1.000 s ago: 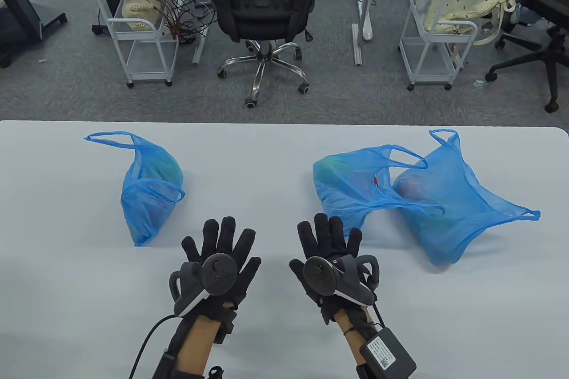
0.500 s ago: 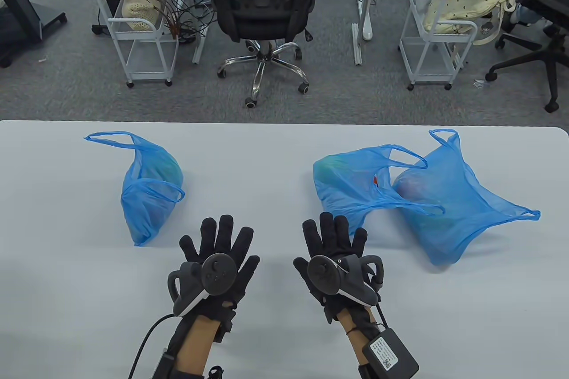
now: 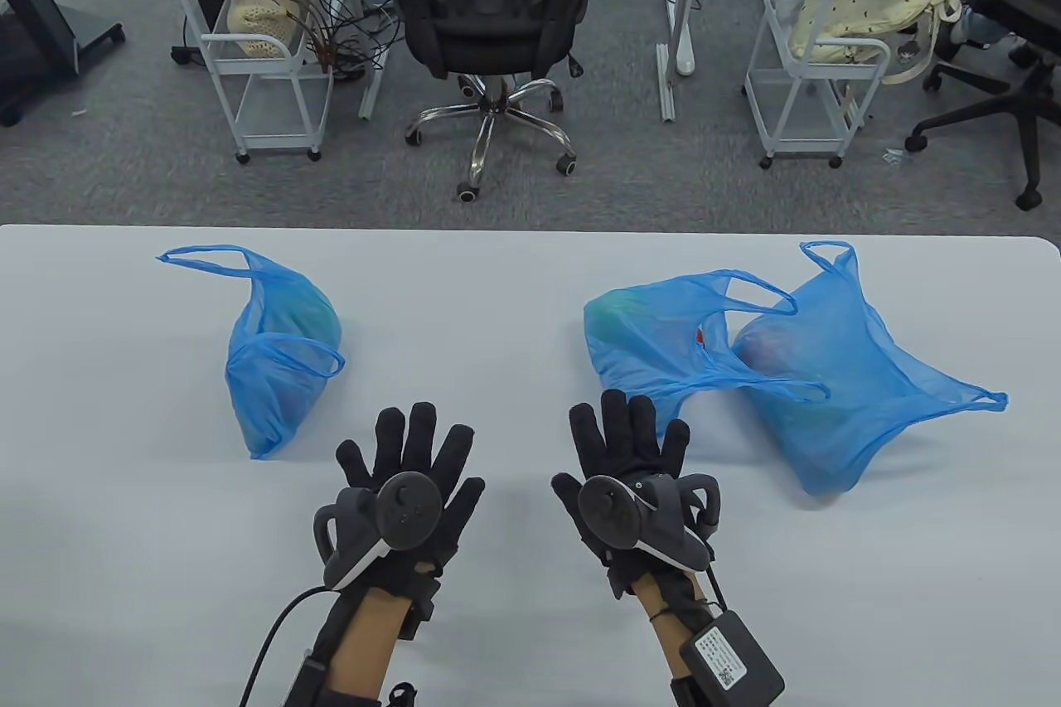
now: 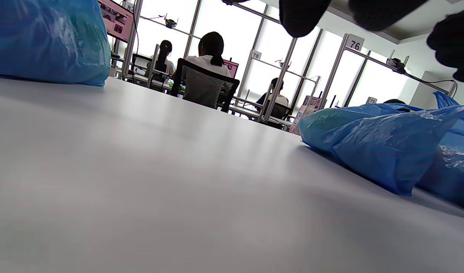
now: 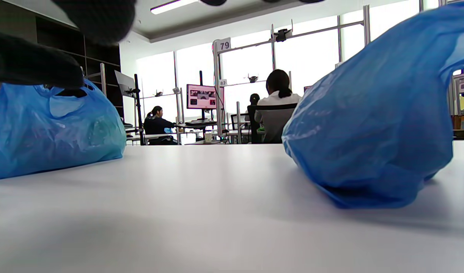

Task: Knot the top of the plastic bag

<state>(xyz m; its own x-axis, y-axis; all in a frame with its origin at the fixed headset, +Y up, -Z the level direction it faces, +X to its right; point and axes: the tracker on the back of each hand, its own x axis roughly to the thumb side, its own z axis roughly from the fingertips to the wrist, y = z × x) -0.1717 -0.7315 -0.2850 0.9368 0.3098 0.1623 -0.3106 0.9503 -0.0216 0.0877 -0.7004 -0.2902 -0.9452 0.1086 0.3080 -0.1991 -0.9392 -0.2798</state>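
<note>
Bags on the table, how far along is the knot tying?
Nothing looks done: all three blue bags, the left bag, the middle bag and the right bag, lie with their handles loose and untied. Nothing is in hand either: the left hand and right hand are spread open over the table, holding nothing. Every knot is left.

- Three plastic bags — by the table's left edge [image 3: 282, 359], mid-right [image 3: 646, 351], near the right edge [image 3: 837, 400] — translucent blue.
- Table [image 3: 514, 301]: plain pale grey-white.
- Left hand [image 3: 406, 475] and right hand [image 3: 626, 462]: black gloves — dark grey trackers.
</note>
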